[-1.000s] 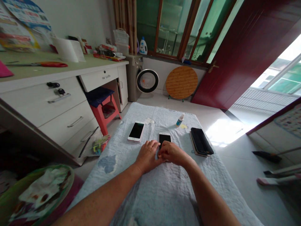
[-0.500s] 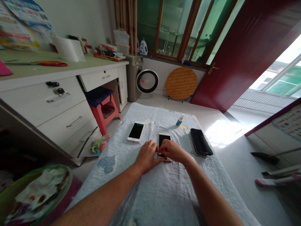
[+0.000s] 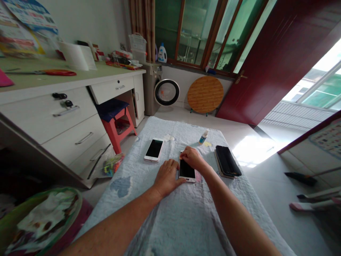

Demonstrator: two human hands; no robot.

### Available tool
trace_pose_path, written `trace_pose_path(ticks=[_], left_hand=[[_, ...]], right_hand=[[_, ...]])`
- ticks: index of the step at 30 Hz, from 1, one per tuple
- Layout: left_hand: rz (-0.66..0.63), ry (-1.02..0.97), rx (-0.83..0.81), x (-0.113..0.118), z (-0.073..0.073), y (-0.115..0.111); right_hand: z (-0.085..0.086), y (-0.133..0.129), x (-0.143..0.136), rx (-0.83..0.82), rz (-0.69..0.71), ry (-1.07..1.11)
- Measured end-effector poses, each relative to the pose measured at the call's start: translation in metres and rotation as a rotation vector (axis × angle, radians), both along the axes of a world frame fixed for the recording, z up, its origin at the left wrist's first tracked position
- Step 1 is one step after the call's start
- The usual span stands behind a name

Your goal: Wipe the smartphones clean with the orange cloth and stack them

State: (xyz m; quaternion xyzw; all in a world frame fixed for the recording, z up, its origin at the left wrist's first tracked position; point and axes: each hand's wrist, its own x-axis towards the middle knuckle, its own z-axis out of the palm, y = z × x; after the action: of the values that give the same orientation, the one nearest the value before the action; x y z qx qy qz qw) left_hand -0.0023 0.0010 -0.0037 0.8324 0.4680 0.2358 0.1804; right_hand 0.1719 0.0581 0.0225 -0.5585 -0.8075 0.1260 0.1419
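Observation:
A white-framed smartphone (image 3: 188, 170) with a dark screen lies face up on the cloth-covered table, its home button toward me. My left hand (image 3: 167, 177) holds its left edge, with the thumb at the lower left corner. Over the top end of the screen, the fingers of my right hand (image 3: 192, 157) are pinched together. What they pinch is too small and hidden to make out. A second white smartphone (image 3: 154, 148) lies to the left. Beyond my right hand stands a small spray bottle (image 3: 203, 138). Stacked black-screened phones (image 3: 228, 160) lie to the right.
The light blue patterned cloth (image 3: 170, 220) covers the table. At left are a white drawer desk (image 3: 71, 124), a red stool (image 3: 121, 124) and a waste bin (image 3: 77, 206). A washing machine (image 3: 152, 89) with its door open stands behind, beside a round wooden board (image 3: 205, 94).
My right hand has moved from the lower part of the phone's screen up to its top end, uncovering the screen and home button. My left hand stays at the phone's edge.

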Motion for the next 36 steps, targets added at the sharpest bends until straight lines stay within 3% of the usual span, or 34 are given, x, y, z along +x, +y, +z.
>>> trace_pose_path(ticks=[11,20,28,32,36], left_hand=[[-0.05,0.047,-0.026,-0.002,0.003,0.0],[-0.043,0.126,0.023,0.0,0.006,-0.004],[-0.033,0.138,0.029,0.001,0.006,-0.004],[-0.058,0.115,0.022,0.001,0.004,-0.003],[-0.071,0.079,0.004,0.0,0.002,-0.001]], right_hand=[[-0.009,0.026,-0.006,0.06,-0.2,-0.069],[-0.013,0.02,0.0,0.128,-0.111,-0.08],[-0.017,0.015,0.031,0.118,-0.22,-0.033],[-0.017,0.015,0.029,0.119,-0.303,-0.014],[-0.015,0.012,0.021,0.094,-0.287,0.017]])
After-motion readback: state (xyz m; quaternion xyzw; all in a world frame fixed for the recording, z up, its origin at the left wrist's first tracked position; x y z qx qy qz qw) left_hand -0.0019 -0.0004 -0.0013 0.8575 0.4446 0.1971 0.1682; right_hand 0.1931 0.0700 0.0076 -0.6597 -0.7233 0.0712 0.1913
